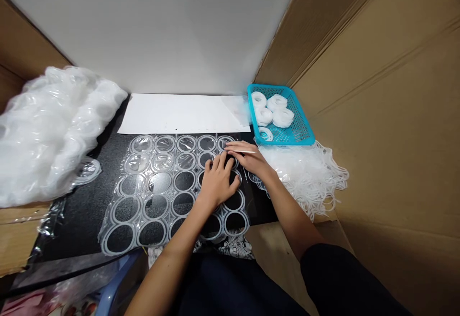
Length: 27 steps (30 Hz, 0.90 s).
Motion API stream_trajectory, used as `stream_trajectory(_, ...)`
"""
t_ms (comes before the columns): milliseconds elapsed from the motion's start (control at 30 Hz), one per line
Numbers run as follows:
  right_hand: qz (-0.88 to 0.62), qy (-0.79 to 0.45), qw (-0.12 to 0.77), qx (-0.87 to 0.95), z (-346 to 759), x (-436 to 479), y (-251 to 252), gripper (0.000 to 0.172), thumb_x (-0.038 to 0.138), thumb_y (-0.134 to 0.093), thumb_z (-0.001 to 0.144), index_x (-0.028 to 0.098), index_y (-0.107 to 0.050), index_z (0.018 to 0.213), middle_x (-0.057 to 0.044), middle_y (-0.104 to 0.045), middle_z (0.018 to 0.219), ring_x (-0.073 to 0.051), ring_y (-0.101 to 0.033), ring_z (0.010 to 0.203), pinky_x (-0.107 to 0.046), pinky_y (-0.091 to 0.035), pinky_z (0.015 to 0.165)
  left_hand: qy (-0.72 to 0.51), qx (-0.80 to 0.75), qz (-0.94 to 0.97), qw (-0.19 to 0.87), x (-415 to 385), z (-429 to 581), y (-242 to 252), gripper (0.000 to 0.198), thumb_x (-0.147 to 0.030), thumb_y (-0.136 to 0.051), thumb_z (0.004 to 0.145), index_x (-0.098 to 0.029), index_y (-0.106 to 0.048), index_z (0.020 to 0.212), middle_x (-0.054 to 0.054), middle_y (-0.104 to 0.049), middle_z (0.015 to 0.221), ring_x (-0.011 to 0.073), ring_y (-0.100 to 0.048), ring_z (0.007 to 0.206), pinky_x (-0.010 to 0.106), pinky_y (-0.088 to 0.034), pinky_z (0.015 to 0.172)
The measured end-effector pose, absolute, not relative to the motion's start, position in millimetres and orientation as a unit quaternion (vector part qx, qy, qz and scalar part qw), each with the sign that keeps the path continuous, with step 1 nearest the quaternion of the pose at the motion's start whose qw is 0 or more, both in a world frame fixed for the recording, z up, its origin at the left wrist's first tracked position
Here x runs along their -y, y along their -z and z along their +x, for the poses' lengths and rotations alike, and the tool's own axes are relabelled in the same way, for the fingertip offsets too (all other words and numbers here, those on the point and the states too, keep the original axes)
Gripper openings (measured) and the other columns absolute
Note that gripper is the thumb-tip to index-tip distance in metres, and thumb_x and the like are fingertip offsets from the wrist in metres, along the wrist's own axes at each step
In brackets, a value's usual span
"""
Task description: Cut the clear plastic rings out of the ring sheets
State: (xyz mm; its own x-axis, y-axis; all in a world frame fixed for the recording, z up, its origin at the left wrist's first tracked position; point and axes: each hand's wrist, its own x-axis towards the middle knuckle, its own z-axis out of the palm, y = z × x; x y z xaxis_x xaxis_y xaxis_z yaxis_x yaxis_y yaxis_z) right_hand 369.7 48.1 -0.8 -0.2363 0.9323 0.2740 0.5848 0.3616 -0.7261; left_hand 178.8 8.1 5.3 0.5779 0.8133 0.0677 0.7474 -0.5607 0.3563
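Observation:
A clear plastic sheet with rows of ring shapes (142, 210) lies flat on the black tabletop. My left hand (217, 179) rests on the sheet's right part, fingers spread and tips pressing down. Just beyond it, my right hand (249, 157) is at the far right corner ring of the sheet. A slim white stick (241, 152) is gripped between its fingers, pointing left; what kind of tool it is cannot be made out. The ring under the right fingertips is partly hidden.
A turquoise basket (309, 136) with stacks of white rings (283, 118) stands at back right, above a heap of white ring strips (309, 177). Bagged white rings (61, 129) pile up at left. White paper (179, 114) lies behind. Cardboard walls (388, 105) enclose the right side.

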Motion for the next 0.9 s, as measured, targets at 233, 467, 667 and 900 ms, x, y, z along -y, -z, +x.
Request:
stream_trajectory(233, -0.470, -0.124, 0.262, 0.834, 369.3, -49.6, -2.4, 0.036, 0.020, -0.052, 0.102, 0.020, -0.073, 0.130, -0.012, -0.073, 0.134, -0.029, -0.069, 0.121, -0.047, -0.057, 0.104, -0.125, -0.451, 0.871, 0.152, -9.5, 179.7, -3.4, 0.054, -0.046, -0.054, 0.099, -0.016, -0.052, 0.144, 0.018, -0.047, 0.162, 0.0356, -0.044, 0.147, 0.058, -0.036, 0.119)
stream_trajectory(467, -0.565, -0.006, 0.402, 0.720, 353.9, -115.5, -31.1, 0.036, 0.020, -0.046, 0.105, 0.018, -0.075, 0.126, -0.011, -0.075, 0.130, -0.029, -0.068, 0.124, -0.048, -0.052, 0.111, -0.182, -0.435, 0.862, 0.188, -8.8, 178.1, 0.9, 0.049, -0.039, -0.059, 0.098, -0.016, -0.054, 0.140, 0.021, -0.049, 0.158, 0.0402, -0.045, 0.146, 0.065, -0.037, 0.117)
stream_trajectory(667, -0.529, -0.184, 0.378, 0.737, 327.9, -101.8, -36.5, 0.024, 0.036, -0.061, 0.103, 0.029, -0.083, 0.109, -0.003, -0.082, 0.113, -0.024, -0.074, 0.113, -0.044, -0.053, 0.108, -0.248, -0.385, 0.862, 0.219, -9.4, 150.2, -11.4, 0.033, -0.029, -0.054, 0.102, -0.019, -0.057, 0.133, 0.015, -0.056, 0.147, 0.0280, -0.050, 0.141, 0.047, -0.045, 0.118)
stream_trajectory(900, -0.511, -0.369, 0.337, 0.699, 312.7, -77.3, -6.9, 0.023, 0.039, -0.063, 0.100, 0.028, -0.083, 0.106, -0.004, -0.082, 0.112, -0.023, -0.075, 0.110, -0.042, -0.056, 0.105, -0.213, -0.458, 0.850, 0.150, -7.9, 121.8, -1.8, 0.034, -0.031, -0.055, 0.102, -0.015, -0.057, 0.132, 0.021, -0.050, 0.149, 0.0380, -0.047, 0.141, 0.058, -0.041, 0.117)
